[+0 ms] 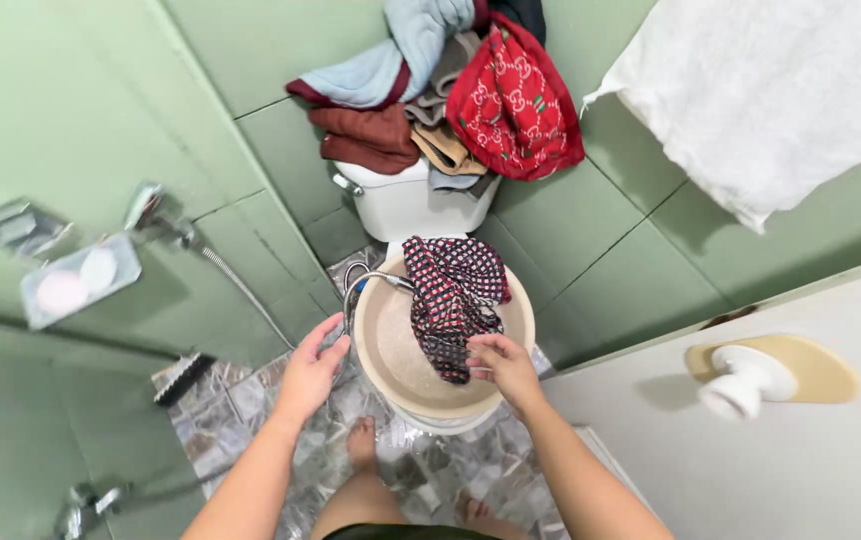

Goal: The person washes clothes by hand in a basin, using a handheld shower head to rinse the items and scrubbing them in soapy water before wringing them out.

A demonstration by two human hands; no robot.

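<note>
A beige round basin (386, 355) rests on the toilet in the middle of the head view, with some water in it. A dark patterned cloth (454, 300) with red and white checks hangs over the basin's far rim and into it. My right hand (503, 366) grips the lower end of this cloth inside the basin. My left hand (313, 368) is beside the basin's left rim, fingers apart, holding nothing. A metal hose end (366, 283) curves over the rim near it.
A pile of folded clothes (431, 100), red, maroon and light blue, sits on the white toilet tank (401, 205). A white towel (771, 90) hangs at the upper right. A white door with a knob (746, 380) stands at right; a soap dish (76, 280) is on the green wall.
</note>
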